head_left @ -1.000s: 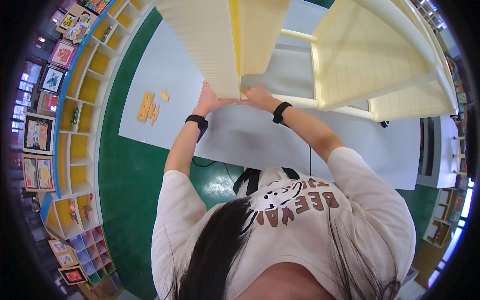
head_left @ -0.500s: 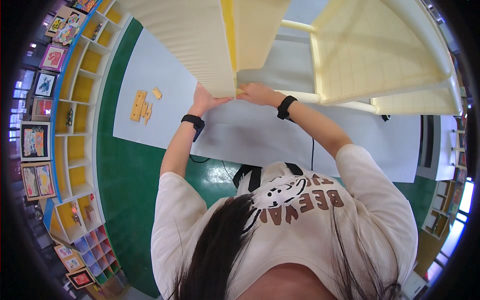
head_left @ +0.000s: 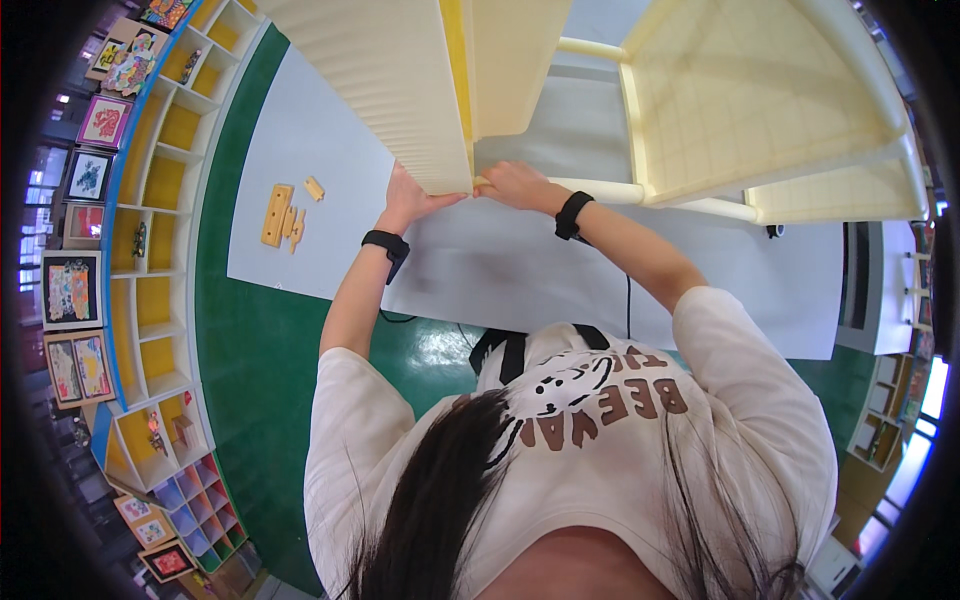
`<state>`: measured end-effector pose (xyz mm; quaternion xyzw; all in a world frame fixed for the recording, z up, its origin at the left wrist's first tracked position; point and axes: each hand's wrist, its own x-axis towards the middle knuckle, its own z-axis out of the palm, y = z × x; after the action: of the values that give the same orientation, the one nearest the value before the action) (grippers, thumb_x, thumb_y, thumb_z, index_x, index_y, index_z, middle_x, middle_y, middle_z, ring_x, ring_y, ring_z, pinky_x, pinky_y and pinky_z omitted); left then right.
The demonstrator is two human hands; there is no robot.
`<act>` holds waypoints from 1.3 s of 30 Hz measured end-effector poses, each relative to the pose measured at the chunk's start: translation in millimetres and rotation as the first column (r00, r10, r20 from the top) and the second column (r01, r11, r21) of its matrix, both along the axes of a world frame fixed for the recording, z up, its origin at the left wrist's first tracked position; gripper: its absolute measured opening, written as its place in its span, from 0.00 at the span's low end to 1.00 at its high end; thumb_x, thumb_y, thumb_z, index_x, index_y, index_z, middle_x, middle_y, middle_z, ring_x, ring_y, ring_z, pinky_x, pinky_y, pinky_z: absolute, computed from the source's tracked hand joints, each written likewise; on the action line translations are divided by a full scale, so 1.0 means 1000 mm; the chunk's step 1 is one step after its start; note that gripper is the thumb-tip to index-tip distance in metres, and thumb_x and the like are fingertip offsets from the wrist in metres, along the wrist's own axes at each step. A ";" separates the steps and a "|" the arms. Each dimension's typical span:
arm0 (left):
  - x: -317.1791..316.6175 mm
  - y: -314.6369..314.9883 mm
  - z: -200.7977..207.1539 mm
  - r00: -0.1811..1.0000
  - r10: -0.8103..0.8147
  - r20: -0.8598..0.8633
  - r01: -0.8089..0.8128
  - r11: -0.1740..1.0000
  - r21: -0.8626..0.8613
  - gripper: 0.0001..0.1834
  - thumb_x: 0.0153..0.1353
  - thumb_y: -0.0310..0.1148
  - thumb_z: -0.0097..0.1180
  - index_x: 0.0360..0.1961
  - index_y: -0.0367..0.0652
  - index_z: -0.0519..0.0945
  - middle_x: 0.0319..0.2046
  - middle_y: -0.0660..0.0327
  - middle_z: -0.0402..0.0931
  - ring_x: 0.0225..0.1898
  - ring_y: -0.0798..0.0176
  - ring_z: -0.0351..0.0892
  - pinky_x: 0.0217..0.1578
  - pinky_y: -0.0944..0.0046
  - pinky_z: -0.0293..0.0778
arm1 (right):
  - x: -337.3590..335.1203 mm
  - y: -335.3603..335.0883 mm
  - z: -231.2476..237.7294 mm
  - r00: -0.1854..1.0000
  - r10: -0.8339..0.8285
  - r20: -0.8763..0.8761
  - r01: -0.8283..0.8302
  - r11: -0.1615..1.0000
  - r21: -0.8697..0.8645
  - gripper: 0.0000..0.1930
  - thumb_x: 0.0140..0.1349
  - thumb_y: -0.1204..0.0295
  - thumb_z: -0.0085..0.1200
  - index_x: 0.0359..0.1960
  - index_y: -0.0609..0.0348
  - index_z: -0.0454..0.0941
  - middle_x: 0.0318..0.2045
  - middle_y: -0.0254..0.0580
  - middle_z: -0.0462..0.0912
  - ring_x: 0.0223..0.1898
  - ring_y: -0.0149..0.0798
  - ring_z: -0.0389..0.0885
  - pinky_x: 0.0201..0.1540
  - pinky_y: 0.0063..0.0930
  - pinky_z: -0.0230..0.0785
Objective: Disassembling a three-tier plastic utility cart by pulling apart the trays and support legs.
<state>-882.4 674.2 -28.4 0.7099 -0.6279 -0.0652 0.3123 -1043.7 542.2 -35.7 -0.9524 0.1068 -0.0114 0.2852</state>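
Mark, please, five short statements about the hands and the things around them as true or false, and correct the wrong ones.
1. The left hand touches the ribbed cream panel. True.
2. The right hand rests on the small wooden pieces. False: it is on the cream rod, beside the panel's lower end.
3. The small wooden pieces lie on the white surface, to the left of both hands. True.
4. Only the left wrist wears a black band. False: the right wrist has a black band too.
5. The floor is green. True.
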 end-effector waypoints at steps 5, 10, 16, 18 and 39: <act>0.002 0.001 -0.002 1.000 -0.012 -0.017 0.011 0.999 -0.036 0.28 0.31 0.47 0.64 0.37 0.49 0.76 0.37 0.62 0.73 0.40 0.53 0.68 0.42 0.57 0.64 | -0.002 0.002 0.007 0.999 0.040 0.030 -0.039 0.999 -0.028 0.26 0.52 0.48 0.44 0.27 0.65 0.72 0.21 0.52 0.75 0.26 0.53 0.74 0.31 0.40 0.67; 0.001 0.001 -0.002 1.000 -0.017 -0.009 0.017 0.999 -0.047 0.27 0.31 0.47 0.64 0.36 0.49 0.76 0.36 0.62 0.74 0.39 0.54 0.69 0.41 0.57 0.64 | -0.002 0.010 0.012 1.000 0.001 -0.025 -0.005 0.986 -0.169 0.30 0.50 0.44 0.43 0.22 0.66 0.71 0.17 0.51 0.74 0.23 0.51 0.75 0.27 0.38 0.68; -0.002 0.002 0.000 0.999 -0.006 -0.038 0.006 1.000 -0.002 0.26 0.32 0.47 0.63 0.36 0.49 0.76 0.36 0.62 0.74 0.39 0.54 0.69 0.40 0.57 0.64 | -0.001 0.011 0.001 1.000 -0.020 -0.005 0.018 0.963 -0.270 0.32 0.49 0.41 0.42 0.19 0.66 0.70 0.14 0.50 0.74 0.19 0.50 0.75 0.24 0.35 0.69; -0.003 0.003 0.001 0.999 0.015 -0.030 -0.014 1.000 0.026 0.26 0.32 0.47 0.63 0.36 0.50 0.76 0.36 0.63 0.74 0.39 0.55 0.69 0.40 0.58 0.64 | 0.000 0.011 0.001 1.000 -0.022 0.010 0.024 0.965 -0.261 0.32 0.49 0.41 0.41 0.19 0.65 0.70 0.14 0.50 0.74 0.19 0.49 0.75 0.24 0.34 0.69; -0.002 -0.002 0.009 1.000 -0.007 0.003 0.007 0.997 -0.074 0.22 0.32 0.46 0.63 0.30 0.49 0.79 0.32 0.66 0.76 0.36 0.57 0.71 0.42 0.61 0.63 | 0.002 0.002 0.018 0.995 -0.036 -0.091 0.038 0.999 0.026 0.23 0.54 0.51 0.42 0.27 0.63 0.73 0.23 0.55 0.74 0.28 0.54 0.73 0.32 0.43 0.65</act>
<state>-884.3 672.1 -19.0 0.6957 -0.6329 -0.0421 0.3372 -1041.7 543.9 -17.7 -0.9458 0.1372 0.0278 0.2929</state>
